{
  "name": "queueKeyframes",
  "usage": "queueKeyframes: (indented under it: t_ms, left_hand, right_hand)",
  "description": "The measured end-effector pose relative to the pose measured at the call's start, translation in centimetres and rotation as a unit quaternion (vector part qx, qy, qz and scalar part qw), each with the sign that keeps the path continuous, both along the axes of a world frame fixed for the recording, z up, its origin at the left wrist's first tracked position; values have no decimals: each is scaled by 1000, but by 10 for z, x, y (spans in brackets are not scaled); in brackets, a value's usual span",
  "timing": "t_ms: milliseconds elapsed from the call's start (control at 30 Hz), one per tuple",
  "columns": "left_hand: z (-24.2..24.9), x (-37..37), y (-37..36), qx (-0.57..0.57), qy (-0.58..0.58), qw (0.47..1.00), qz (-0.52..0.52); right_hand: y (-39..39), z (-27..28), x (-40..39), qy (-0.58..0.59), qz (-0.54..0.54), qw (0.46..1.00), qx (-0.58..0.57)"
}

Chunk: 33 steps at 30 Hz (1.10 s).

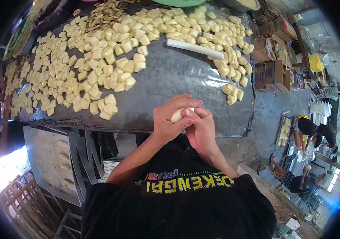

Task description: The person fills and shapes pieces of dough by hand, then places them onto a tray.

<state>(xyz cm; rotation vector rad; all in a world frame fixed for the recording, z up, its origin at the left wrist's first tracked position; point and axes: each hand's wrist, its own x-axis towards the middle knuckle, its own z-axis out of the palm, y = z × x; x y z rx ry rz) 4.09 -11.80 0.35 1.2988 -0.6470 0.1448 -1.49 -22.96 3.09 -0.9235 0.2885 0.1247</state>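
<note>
Both of my hands are pressed together round a small pale dough piece, above the front edge of the dark table [154, 91]. My left hand [168, 119] wraps it from the left, and my right hand [202, 129] closes on it from the right. Part of the dough [176, 115] shows between the thumbs and fingers. Many cut dough pieces [94, 71] cover the left and far parts of the table. A small cluster of dough pieces [232, 94] lies to the right of my hands. Beyond them a white bar [195, 49] rests at a slant.
A metal tray [49, 159] with several shaped dough pieces stands below the table at left. Cardboard boxes [273, 75] are at the right. Farther right, people [306, 129] are near another tray of dough [284, 131]. A green basin [180, 2] is at the far edge.
</note>
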Motion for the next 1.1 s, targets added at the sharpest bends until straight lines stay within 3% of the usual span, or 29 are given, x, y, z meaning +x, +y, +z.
queueKeyframes:
  t_ms: [33,67,133,167,233,333,400,467,500,533,567,600,633,700,767,800,867,1033,1100]
  left_hand:
    - [1,-8,-14,-45,42,998,-3]
    - [4,-17,-25,-42,38,998,-4]
    - [11,-37,-41,-47,228,973,0]
    - [10,-42,-47,-45,225,973,0]
    - [1,-42,-54,-99,314,944,-7]
    - [0,-32,-55,-55,269,961,7]
    - [11,-20,-46,-94,300,949,-17]
    - [30,3,-23,-38,147,985,87]
    - [34,13,-1,-13,139,989,56]
    - [31,19,20,-20,136,989,54]
    - [28,22,41,3,190,981,39]
    - [24,25,59,26,243,969,24]
    - [21,28,76,22,243,969,23]
    - [15,35,103,75,283,956,31]
    - [11,40,120,62,301,950,47]
    - [9,41,127,54,321,943,64]
    - [5,46,140,49,335,939,59]
    - [0,56,157,48,358,931,42]
    - [6,62,157,84,339,936,38]
  right_hand:
    - [-10,-4,-5,-14,-11,994,105]
    - [-19,-6,-9,-18,-11,994,108]
    - [-34,-12,-16,15,-28,958,284]
    - [-44,-18,-18,47,-23,943,329]
    - [-53,-10,-16,46,-11,942,333]
    - [-57,4,6,43,12,942,333]
    - [-53,11,32,57,50,947,311]
    - [-36,60,83,26,-37,993,113]
    - [-48,61,126,-75,-52,948,-305]
    - [-62,62,176,-159,-58,726,-667]
    - [-32,104,223,-224,-139,903,-340]
    - [-23,100,284,-325,-200,820,-427]
    - [-22,106,329,-234,-120,734,-626]
    - [-28,68,440,-203,49,540,-816]
    - [-15,43,487,-38,169,540,-823]
    - [-13,23,502,-37,173,537,-825]
    - [-12,-10,525,-17,212,666,-715]
    - [-10,-7,530,19,184,716,-673]
    - [-14,-5,529,49,184,761,-620]
